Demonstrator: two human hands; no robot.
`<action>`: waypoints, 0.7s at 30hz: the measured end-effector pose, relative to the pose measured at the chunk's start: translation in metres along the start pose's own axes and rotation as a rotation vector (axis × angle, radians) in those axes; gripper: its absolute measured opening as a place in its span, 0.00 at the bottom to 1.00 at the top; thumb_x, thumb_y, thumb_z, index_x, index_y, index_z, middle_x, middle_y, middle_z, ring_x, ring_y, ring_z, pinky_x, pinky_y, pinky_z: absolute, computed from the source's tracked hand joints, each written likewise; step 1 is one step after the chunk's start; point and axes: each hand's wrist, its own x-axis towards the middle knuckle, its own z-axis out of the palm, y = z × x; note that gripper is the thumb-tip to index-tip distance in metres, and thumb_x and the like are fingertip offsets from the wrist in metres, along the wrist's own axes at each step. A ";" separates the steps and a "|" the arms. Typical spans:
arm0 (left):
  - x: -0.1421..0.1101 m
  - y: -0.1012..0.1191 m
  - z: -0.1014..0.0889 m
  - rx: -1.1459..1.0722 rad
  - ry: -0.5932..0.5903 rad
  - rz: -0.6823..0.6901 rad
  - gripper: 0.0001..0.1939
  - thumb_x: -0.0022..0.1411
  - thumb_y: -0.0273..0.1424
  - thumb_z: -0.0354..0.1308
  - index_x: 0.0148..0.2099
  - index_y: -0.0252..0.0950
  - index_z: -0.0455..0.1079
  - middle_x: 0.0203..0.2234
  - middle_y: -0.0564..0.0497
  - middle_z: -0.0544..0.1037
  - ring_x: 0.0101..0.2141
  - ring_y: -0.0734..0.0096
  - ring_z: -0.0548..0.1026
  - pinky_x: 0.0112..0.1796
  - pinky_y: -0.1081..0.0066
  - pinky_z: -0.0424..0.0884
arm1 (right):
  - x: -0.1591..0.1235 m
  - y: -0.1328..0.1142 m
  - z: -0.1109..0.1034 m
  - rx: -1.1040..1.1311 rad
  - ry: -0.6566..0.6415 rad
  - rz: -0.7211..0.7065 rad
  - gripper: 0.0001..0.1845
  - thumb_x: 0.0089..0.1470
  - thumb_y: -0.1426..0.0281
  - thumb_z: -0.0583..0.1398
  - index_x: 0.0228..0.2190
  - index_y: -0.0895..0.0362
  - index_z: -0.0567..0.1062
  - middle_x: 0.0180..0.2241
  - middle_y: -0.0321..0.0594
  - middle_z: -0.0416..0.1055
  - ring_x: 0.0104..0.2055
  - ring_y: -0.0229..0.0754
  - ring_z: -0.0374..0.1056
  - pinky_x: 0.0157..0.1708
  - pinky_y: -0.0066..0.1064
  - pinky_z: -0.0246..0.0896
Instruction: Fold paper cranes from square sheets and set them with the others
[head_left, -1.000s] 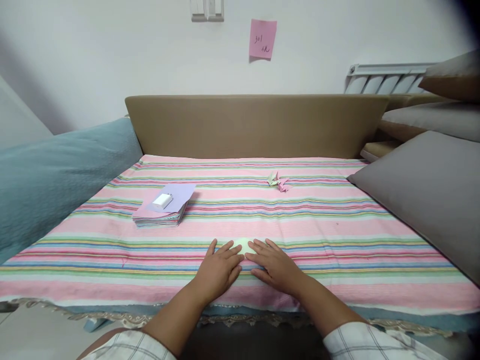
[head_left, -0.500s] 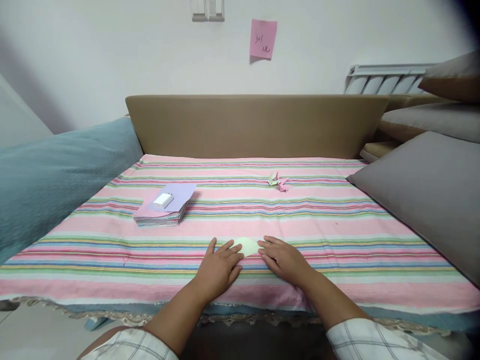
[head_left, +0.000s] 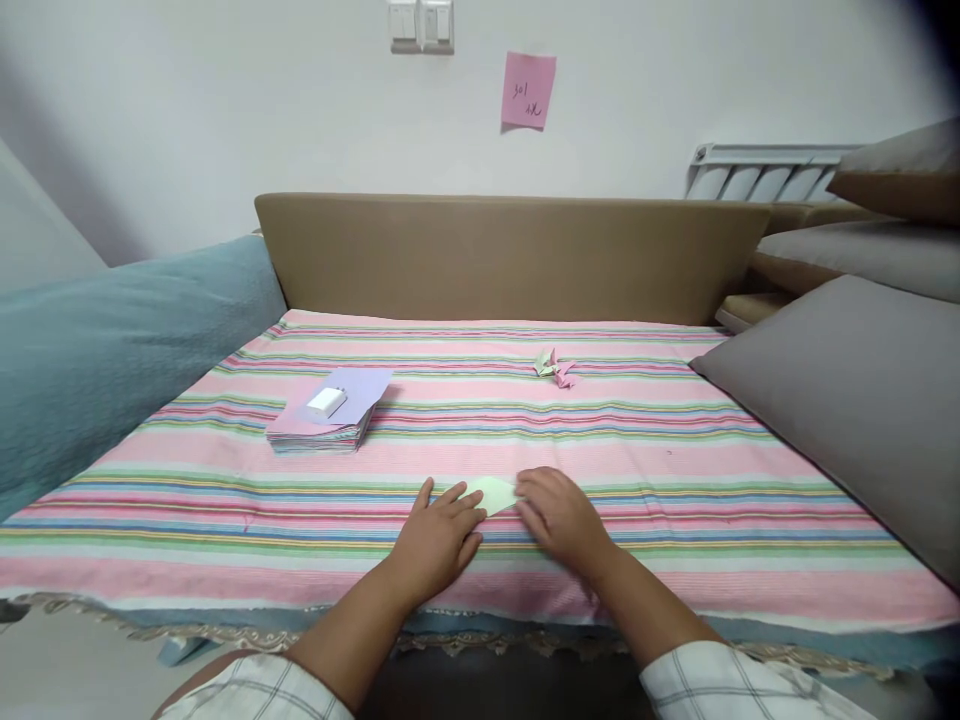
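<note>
Left hand (head_left: 436,535) is resting on pale-green paper (head_left: 494,495), fingers spread | right hand (head_left: 564,518) is touching paper's right tip, fingers curled, pinch unclear | paper is lying on striped cloth (head_left: 465,445)

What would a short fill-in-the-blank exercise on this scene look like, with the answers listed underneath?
1. The left hand and the right hand are both at a piece of paper coloured pale ____.
2. On the stack of paper sits an adapter that is ____ in colour.
3. The number written on the pink note is ____.
4. The cloth is patterned with ____.

Missing words: green; white; 301; stripes.
</note>
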 end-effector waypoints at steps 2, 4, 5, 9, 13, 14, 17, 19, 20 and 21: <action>0.000 0.000 0.000 0.009 0.001 0.006 0.14 0.62 0.32 0.50 0.50 0.47 0.66 0.54 0.54 0.68 0.56 0.57 0.61 0.55 0.41 0.45 | 0.000 -0.008 0.011 0.025 -0.023 -0.126 0.13 0.57 0.72 0.52 0.42 0.57 0.71 0.46 0.45 0.70 0.48 0.45 0.63 0.49 0.42 0.58; 0.000 0.000 0.001 0.021 -0.006 0.017 0.15 0.62 0.32 0.50 0.51 0.47 0.65 0.54 0.53 0.68 0.56 0.57 0.62 0.55 0.41 0.45 | 0.000 -0.012 0.020 0.039 -0.012 -0.141 0.14 0.57 0.73 0.51 0.43 0.57 0.71 0.45 0.45 0.71 0.47 0.45 0.64 0.48 0.42 0.60; 0.000 0.000 0.000 0.032 -0.005 0.020 0.15 0.62 0.33 0.50 0.51 0.47 0.65 0.54 0.52 0.67 0.56 0.57 0.61 0.55 0.42 0.46 | 0.000 -0.012 0.023 0.050 -0.024 -0.137 0.14 0.57 0.73 0.51 0.43 0.57 0.72 0.45 0.45 0.72 0.46 0.44 0.65 0.47 0.42 0.60; -0.004 -0.001 -0.004 0.125 0.048 -0.014 0.15 0.59 0.36 0.54 0.49 0.45 0.67 0.61 0.46 0.54 0.60 0.51 0.53 0.54 0.43 0.49 | 0.001 -0.009 0.025 0.095 -0.058 -0.109 0.13 0.57 0.72 0.52 0.41 0.56 0.74 0.43 0.44 0.73 0.45 0.43 0.66 0.47 0.40 0.61; -0.006 -0.003 -0.012 0.210 0.071 -0.099 0.16 0.54 0.39 0.59 0.46 0.43 0.70 0.62 0.44 0.51 0.60 0.47 0.50 0.53 0.41 0.50 | 0.003 -0.008 0.023 0.119 -0.071 -0.087 0.12 0.57 0.71 0.53 0.40 0.56 0.74 0.43 0.42 0.73 0.44 0.43 0.66 0.47 0.40 0.61; -0.005 -0.004 -0.013 0.223 0.064 -0.118 0.16 0.53 0.39 0.59 0.45 0.43 0.70 0.62 0.43 0.51 0.60 0.47 0.50 0.53 0.42 0.50 | 0.003 -0.008 0.023 0.122 -0.074 -0.085 0.12 0.57 0.71 0.53 0.40 0.56 0.74 0.43 0.42 0.73 0.44 0.43 0.66 0.47 0.41 0.61; -0.003 -0.008 -0.020 0.244 0.032 -0.172 0.16 0.52 0.41 0.60 0.42 0.42 0.72 0.62 0.43 0.53 0.59 0.46 0.53 0.52 0.42 0.52 | 0.003 -0.008 0.023 0.128 -0.079 -0.081 0.12 0.57 0.71 0.53 0.39 0.56 0.75 0.43 0.42 0.73 0.44 0.44 0.67 0.47 0.41 0.61; -0.002 -0.012 -0.026 0.244 0.003 -0.205 0.14 0.52 0.41 0.60 0.40 0.42 0.73 0.60 0.43 0.56 0.58 0.46 0.55 0.51 0.43 0.55 | 0.003 -0.008 0.024 0.131 -0.084 -0.075 0.12 0.57 0.70 0.53 0.39 0.55 0.75 0.43 0.42 0.73 0.44 0.43 0.67 0.47 0.40 0.61; -0.001 -0.015 -0.029 0.238 -0.012 -0.220 0.13 0.52 0.41 0.60 0.39 0.42 0.73 0.60 0.44 0.58 0.57 0.46 0.57 0.50 0.43 0.56 | 0.003 -0.008 0.024 0.130 -0.088 -0.072 0.12 0.57 0.70 0.53 0.39 0.55 0.75 0.43 0.42 0.73 0.44 0.43 0.67 0.47 0.39 0.61; 0.000 -0.017 -0.032 0.231 -0.023 -0.233 0.12 0.52 0.41 0.60 0.38 0.41 0.74 0.59 0.44 0.60 0.56 0.46 0.59 0.50 0.43 0.57 | 0.004 -0.007 0.025 0.129 -0.092 -0.069 0.12 0.57 0.70 0.53 0.38 0.55 0.75 0.43 0.42 0.73 0.44 0.43 0.67 0.46 0.39 0.61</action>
